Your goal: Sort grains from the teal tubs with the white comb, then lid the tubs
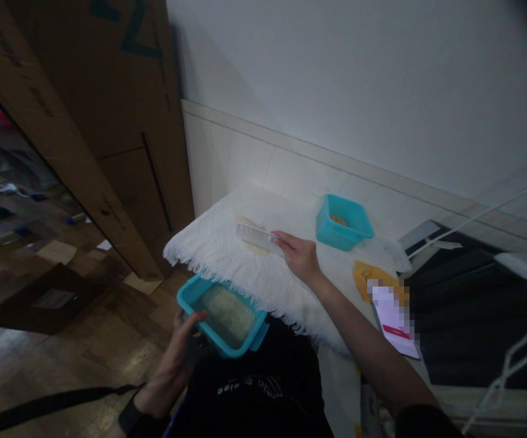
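My left hand (185,344) is closed on the near left side of a teal plastic container (261,334), its thumb over the rim. Pale, rice-like grains (229,313) lie inside this container, held just below the fringed edge of a white cloth (286,298). Over the cloth, my right hand (297,255) pinches one end of a long, whitish translucent strip-like tool (255,234); its exact kind is unclear. Below and around the tool is a small spread of pale beige grains (252,248), partly hidden by it. Farther back stands a second teal container (343,228) with yellow-brown bits inside.
A tall cardboard box (122,152) stands left of the cloth-covered table. Right of the cloth are an orange-yellow paper (364,274), a phone-like white-and-red item (394,331) and white metal rods (487,210). A wall (359,79) rises behind. Cardboard pieces lie on the wooden floor.
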The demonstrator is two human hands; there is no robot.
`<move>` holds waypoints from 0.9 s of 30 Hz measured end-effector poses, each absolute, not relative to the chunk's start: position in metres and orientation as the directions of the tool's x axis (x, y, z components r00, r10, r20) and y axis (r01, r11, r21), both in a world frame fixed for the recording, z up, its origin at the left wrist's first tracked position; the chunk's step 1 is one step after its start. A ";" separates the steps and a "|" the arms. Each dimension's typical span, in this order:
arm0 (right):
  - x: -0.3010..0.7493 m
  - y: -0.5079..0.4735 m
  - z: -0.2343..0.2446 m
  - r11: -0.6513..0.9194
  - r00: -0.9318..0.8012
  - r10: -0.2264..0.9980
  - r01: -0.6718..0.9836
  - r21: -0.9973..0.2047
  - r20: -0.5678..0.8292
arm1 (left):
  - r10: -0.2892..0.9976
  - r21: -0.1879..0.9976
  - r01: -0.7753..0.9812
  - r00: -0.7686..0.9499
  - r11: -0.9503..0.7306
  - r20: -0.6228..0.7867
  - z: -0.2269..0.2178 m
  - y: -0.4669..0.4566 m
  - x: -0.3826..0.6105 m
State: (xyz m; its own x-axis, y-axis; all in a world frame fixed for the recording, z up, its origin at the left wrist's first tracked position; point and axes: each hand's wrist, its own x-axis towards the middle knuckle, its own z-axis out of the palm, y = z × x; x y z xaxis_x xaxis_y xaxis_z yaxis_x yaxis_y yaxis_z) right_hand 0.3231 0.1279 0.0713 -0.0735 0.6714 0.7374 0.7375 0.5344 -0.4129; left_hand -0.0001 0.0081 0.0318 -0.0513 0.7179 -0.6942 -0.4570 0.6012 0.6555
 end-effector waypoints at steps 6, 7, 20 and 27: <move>0.317 0.116 0.060 0.584 -0.162 0.643 0.736 -0.343 0.748 | 0.724 0.655 -0.474 -0.051 0.589 -0.688 0.031 0.008 -0.001; 0.315 0.111 0.059 0.599 -0.180 0.635 0.729 -0.331 0.751 | 0.722 0.656 -0.474 -0.059 0.588 -0.689 0.030 0.008 -0.001; 0.301 0.126 0.065 0.527 -0.125 0.733 0.726 -0.442 0.669 | 0.733 0.651 -0.467 -0.009 0.598 -0.680 0.013 0.009 -0.008; 0.296 0.108 0.060 0.568 -0.178 0.732 0.693 -0.445 0.657 | 0.736 0.660 -0.472 -0.034 0.584 -0.676 0.026 0.009 -0.004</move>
State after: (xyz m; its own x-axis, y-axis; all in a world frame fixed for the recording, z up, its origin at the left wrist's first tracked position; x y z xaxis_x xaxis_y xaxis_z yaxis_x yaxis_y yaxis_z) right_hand 0.2959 0.1084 0.0600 -0.1779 0.7323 0.6573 0.6925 0.5677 -0.4451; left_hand -0.0045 0.0087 0.0257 -0.0340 0.7363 -0.6758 -0.4716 0.5843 0.6604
